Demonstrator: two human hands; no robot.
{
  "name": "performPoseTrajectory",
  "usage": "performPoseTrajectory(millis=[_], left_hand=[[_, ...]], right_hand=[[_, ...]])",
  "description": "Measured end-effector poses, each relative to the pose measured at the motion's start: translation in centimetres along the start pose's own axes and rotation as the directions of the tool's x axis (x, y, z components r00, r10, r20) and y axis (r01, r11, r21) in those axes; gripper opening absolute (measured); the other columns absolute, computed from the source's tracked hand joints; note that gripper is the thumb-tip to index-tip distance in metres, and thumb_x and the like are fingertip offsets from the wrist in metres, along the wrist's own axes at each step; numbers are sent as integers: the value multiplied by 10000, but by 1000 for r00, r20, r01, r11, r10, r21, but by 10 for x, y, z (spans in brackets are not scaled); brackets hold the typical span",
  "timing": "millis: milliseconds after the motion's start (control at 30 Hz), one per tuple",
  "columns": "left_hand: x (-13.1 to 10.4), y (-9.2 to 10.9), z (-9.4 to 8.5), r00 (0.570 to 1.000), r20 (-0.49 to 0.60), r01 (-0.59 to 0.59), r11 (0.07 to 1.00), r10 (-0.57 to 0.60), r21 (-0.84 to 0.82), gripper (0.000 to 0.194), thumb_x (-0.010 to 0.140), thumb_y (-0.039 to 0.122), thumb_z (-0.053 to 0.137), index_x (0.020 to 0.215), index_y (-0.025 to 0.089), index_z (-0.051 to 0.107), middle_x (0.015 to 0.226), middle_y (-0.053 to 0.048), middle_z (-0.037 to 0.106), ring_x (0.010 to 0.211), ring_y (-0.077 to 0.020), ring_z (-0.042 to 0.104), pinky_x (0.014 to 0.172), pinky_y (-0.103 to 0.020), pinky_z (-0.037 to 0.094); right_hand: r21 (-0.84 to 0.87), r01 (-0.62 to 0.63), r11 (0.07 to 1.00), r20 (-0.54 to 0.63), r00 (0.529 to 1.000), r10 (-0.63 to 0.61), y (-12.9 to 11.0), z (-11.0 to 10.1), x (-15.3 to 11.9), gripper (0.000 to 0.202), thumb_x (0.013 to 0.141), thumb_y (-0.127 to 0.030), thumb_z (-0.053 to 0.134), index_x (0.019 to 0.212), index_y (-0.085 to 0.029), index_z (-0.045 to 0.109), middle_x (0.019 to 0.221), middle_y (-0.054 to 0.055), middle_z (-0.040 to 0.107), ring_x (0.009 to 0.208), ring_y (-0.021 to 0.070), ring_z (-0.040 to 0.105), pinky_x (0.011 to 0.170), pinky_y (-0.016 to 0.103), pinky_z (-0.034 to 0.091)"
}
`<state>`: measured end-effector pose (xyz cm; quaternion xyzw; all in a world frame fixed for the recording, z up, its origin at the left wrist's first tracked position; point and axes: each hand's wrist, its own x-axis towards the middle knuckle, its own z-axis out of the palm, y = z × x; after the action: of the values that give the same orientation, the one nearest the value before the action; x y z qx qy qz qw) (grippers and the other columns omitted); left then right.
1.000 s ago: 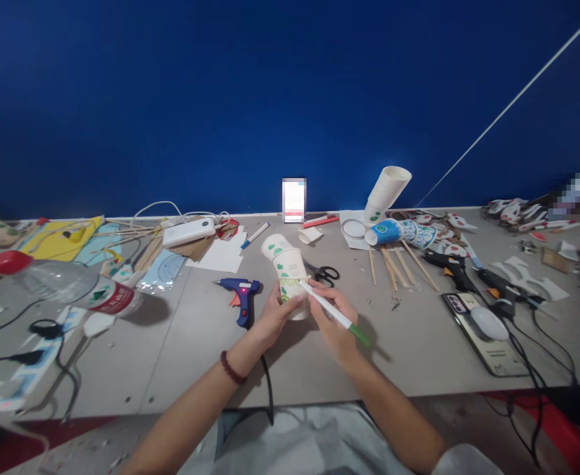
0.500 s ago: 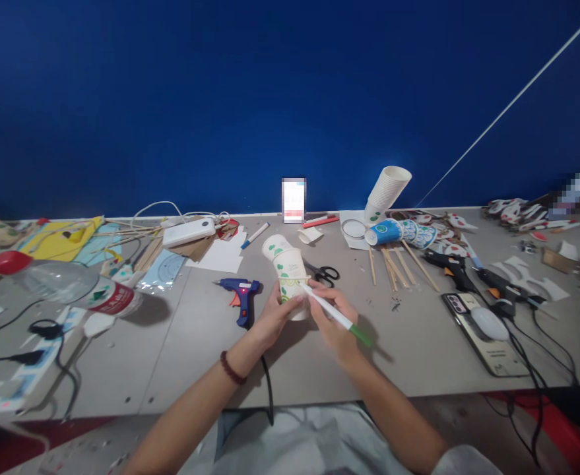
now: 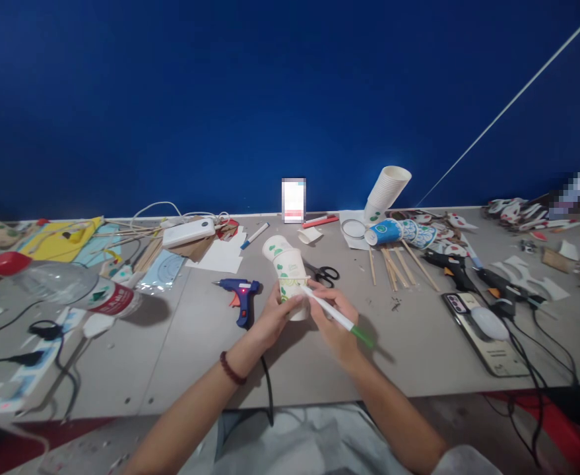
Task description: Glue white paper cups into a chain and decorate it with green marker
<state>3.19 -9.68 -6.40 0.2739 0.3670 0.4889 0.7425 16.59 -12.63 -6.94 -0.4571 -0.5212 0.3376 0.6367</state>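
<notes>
Several white paper cups with green leaf prints (image 3: 290, 265) are joined into one bent piece in the middle of the desk. My left hand (image 3: 272, 318) is wrapped round its lower part, thumb across the front. In my right hand (image 3: 336, 323) is a white marker with a green end (image 3: 338, 315), its tip at the lower cup where green marks show. Just left of my left hand lies a blue glue gun (image 3: 240, 293). Behind my right hand rest black-handled scissors (image 3: 326, 274).
A plastic bottle (image 3: 72, 287) and a power strip (image 3: 42, 369) are on the left. Stacked paper cups (image 3: 387, 191), wooden sticks (image 3: 396, 267), a phone (image 3: 487, 340) and more glue guns (image 3: 451, 269) with cables lie right. A lit screen (image 3: 294, 201) stands at the back.
The marker has shifted very slightly, and the green marks by its tip look a little different, as if the cup turned a bit. Both hands keep their holds.
</notes>
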Motion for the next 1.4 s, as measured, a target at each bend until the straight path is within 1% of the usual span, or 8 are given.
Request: performPoseTrajectory(millis=[133,267,433,633,767,933,1200,1400], left_hand=[[0,1,1,1000,-1,13,1000,-13,-14,658,663,225,825,1261,175,556,1107,-92,710,959,-214,670,862,-319,489],[0,1,1,1000,0,15,1000,-15,-21,685,656,231,831,1278,181,549,1096,-82,713,950,-207,672,848,-309,496],[1,-1,-1,1000,2,9,999,-9,-32,669,662,223,826,1272,172,557,1115,-94,711,949,-208,674,853,-309,500],[2,-1,-2,999,31,11,1000,-10,-28,635,686,227,811,1270,169,568,1093,-89,718,948,-209,675,852,-308,497],[2,-1,-2,1000,18,19,999,-18,-40,659,662,227,826,1267,172,572,1082,-88,723,941,-213,676,857,-314,497],[1,0,-1,1000,15,18,999,-18,-29,649,658,231,829,1256,172,582,1114,-99,715,955,-221,675,861,-319,500],[1,-1,-2,999,34,15,1000,-15,-18,663,672,245,822,1278,173,562,1093,-88,717,947,-214,673,854,-316,500],[1,-1,-3,999,44,21,1000,-21,-10,671,678,245,819,1293,183,559,1111,-90,711,962,-220,669,869,-327,491]], right_hand=[[14,4,1000,-6,1000,-4,3,0,0,59,829,-216,656,885,-226,642,1088,103,741,1107,262,687,906,416,579],[28,18,999,-15,1000,-18,3,1,0,54,829,-211,654,875,-233,635,1050,87,748,1106,261,689,898,412,584],[34,23,999,-10,1000,-23,1,1,1,61,833,-203,648,881,-237,632,1067,87,745,1102,262,692,901,421,583],[14,7,1000,-30,1000,-6,0,1,0,53,827,-202,650,865,-230,626,1041,84,755,1096,260,696,872,393,591],[13,-5,1000,-28,1000,6,-1,1,0,56,830,-196,644,868,-232,625,1048,85,756,1102,256,695,864,381,594],[21,9,1000,-26,1000,-8,-3,1,0,70,828,-184,647,874,-231,624,1063,86,756,1084,245,704,863,372,596],[6,-39,999,-37,999,40,-6,1,0,63,819,-211,655,867,-236,621,1081,90,760,1078,250,708,836,364,605],[12,-50,999,-52,997,50,-5,1,0,36,824,-229,646,848,-231,619,1067,94,764,1074,257,709,850,386,603]])
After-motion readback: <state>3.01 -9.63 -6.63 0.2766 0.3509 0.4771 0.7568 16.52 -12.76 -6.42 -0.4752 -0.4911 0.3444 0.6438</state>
